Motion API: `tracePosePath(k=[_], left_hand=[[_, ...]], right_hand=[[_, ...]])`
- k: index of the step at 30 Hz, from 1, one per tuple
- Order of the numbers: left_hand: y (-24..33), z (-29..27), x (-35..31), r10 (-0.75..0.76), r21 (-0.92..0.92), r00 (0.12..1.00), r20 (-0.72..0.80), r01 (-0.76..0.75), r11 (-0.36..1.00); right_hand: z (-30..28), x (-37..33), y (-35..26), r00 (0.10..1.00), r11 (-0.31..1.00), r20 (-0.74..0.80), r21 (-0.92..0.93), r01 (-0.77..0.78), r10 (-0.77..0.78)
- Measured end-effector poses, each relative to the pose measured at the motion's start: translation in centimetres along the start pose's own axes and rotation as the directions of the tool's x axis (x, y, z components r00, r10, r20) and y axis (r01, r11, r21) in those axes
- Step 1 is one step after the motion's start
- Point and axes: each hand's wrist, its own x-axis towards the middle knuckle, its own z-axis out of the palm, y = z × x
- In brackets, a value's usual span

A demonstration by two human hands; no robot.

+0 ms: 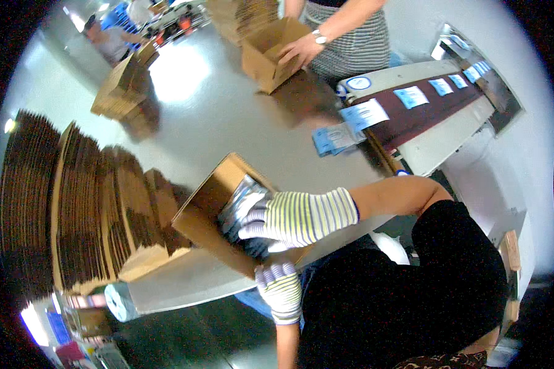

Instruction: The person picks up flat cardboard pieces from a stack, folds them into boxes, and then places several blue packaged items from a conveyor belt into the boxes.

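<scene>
An open cardboard box (212,237) stands tilted at the near edge of the table. Inside it lie shiny clear plastic packets (232,212) with dark contents, too blurred to name. My right hand (286,220), in a striped knit glove, reaches into the box from the right. Its fingers are stretched out over the packets and touch them. My left hand (279,292), gloved alike, is at the box's near bottom corner, its fingers closed against the cardboard. The box partly hides those fingertips.
Stacks of flattened cartons (80,209) line the table's left side. Blue-and-white labels (338,138) lie by a dark conveyor belt (425,114) on the right. Across the grey table (209,117), a co-worker's hand (298,50) holds another open box (268,61). Folded cardboard (122,89) lies far left.
</scene>
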Motion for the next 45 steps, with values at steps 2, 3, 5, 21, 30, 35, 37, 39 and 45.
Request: tracePosePath(k=[2,3,5,21,30,35,37,39,45], left_hand=[[0.0,-0.2,0.6,-0.017,0.018,0.999,-0.052,0.018,1.000],[0.0,-0.3,0.8,-0.020,0.004,0.998,-0.062,0.020,1.000],[0.0,-0.6,1.6,-0.029,-0.023,0.996,-0.084,0.027,0.999],[1.0,-0.1,1.8,-0.051,0.025,0.985,-0.163,0.056,0.998],[1.8,-0.9,2.4,-0.048,0.053,0.986,-0.160,0.057,0.997],[2.0,-0.8,2.3,-0.066,0.041,0.987,-0.145,0.073,0.996],[1.8,-1.3,2.1,-0.068,0.063,0.985,-0.157,0.078,0.995],[1.7,-1.2,2.4,-0.054,0.050,0.985,-0.164,0.063,0.997],[1.3,-0.7,2.1,-0.072,0.020,0.989,-0.133,0.075,0.997]], right_hand=[[-1.5,-2.0,-0.2,0.993,0.998,-0.114,0.066,-0.023,0.031],[-2.2,-3.2,0.0,0.991,0.994,-0.096,0.057,-0.089,0.094],[-3.4,-5.4,0.4,0.981,0.985,-0.088,0.042,-0.170,0.173],[-10.0,-20.2,17.2,0.547,0.569,0.199,-0.470,-0.675,0.813],[-11.1,-23.3,24.1,0.525,0.572,0.245,-0.197,-0.796,0.815],[-11.8,-20.6,24.6,0.435,0.557,0.397,-0.272,-0.785,0.808],[-11.4,-18.5,24.9,0.419,0.633,0.512,-0.371,-0.680,0.750],[-8.9,-20.4,28.6,0.423,0.645,0.542,-0.325,-0.692,0.727],[-3.4,-19.8,28.0,0.181,0.665,0.758,-0.398,-0.632,0.626]])
